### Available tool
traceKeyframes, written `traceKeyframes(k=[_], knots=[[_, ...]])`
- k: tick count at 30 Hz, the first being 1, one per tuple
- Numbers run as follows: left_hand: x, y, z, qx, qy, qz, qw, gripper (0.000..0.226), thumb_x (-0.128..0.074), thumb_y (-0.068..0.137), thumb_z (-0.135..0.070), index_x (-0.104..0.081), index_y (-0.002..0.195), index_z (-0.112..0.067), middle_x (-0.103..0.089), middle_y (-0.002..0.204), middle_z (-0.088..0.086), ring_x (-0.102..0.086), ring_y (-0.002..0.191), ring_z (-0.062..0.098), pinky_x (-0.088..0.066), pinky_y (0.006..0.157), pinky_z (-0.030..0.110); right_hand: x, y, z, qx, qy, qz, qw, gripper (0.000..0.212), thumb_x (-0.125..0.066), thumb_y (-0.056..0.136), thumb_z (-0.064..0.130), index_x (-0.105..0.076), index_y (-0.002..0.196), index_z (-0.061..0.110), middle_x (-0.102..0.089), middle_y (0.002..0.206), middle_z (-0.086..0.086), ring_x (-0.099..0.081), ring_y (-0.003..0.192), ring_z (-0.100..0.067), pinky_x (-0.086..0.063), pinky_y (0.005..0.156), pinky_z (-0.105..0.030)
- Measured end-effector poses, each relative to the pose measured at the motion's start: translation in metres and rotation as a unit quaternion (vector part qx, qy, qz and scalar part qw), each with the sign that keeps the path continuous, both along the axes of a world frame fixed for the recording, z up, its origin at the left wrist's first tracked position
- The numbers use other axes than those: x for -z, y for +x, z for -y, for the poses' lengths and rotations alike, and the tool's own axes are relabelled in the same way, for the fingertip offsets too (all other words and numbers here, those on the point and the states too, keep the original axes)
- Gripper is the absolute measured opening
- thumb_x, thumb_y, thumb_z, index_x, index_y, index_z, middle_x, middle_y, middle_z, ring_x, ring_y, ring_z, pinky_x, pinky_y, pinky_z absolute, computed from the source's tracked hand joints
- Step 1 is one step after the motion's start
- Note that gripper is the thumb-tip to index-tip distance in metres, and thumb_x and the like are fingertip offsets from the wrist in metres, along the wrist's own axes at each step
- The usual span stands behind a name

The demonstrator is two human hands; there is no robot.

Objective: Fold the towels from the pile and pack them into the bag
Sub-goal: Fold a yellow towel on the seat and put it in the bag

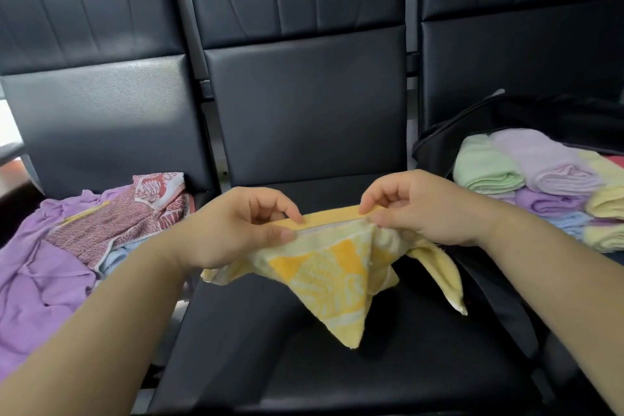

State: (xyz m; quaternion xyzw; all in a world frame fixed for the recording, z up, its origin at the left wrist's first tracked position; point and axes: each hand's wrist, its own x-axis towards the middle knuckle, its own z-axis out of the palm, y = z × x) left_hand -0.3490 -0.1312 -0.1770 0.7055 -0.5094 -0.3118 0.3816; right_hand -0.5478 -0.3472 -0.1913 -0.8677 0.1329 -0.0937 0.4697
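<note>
A yellow patterned towel (332, 275) hangs in the air over the middle seat, its top edge stretched between my hands. My left hand (236, 226) pinches that edge at the left and my right hand (418, 206) pinches it at the right. The rest of the towel droops in loose points below. On the left seat lies the pile of unfolded towels (67, 246), purple, red patterned and pale blue. On the right seat a black bag (472, 125) lies open with several folded towels (540, 179) in green, lilac, yellow and blue stacked in it.
Three black padded chairs stand side by side; the middle seat (337, 365) lies under the held towel. Their backrests (304, 105) rise behind. A pale surface shows at the far left edge.
</note>
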Motion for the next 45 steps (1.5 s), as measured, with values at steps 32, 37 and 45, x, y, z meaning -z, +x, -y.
traceKeyframes(k=[32,37,45], knots=[[0.014,0.009,0.008,0.033,0.04,0.133,0.99,0.008,-0.071,0.094,-0.021,-0.073,0.096,-0.028,-0.059,0.079,0.015,-0.05,0.07,0.017,-0.045,0.068,0.035,-0.001,0.013,-0.02,0.014,0.014,0.078,0.997,0.023,-0.072,0.091,0.012,-0.08,0.084,0.032,-0.076,0.096,-0.001,-0.069,0.098,-0.025,-0.053,0.096,-0.044],[0.015,0.004,0.009,-0.105,-0.092,0.083,0.987,0.03,-0.056,0.099,0.0,-0.071,0.086,-0.022,-0.07,0.091,-0.001,-0.063,0.081,0.009,-0.051,0.077,0.03,0.001,0.009,-0.021,-0.104,-0.082,-0.094,0.987,0.015,-0.085,0.082,0.028,-0.08,0.09,0.04,-0.073,0.097,0.019,-0.067,0.091,-0.002,-0.052,0.088,-0.023],[-0.002,-0.008,0.003,0.069,0.107,0.085,0.988,0.017,-0.077,0.089,-0.013,-0.078,0.102,-0.025,-0.062,0.061,-0.012,-0.057,0.049,0.006,-0.048,0.047,0.023,-0.001,0.014,-0.01,0.037,-0.079,0.036,0.996,0.027,-0.067,0.089,0.013,-0.078,0.08,0.036,-0.075,0.091,0.002,-0.067,0.091,-0.024,-0.053,0.087,-0.044]])
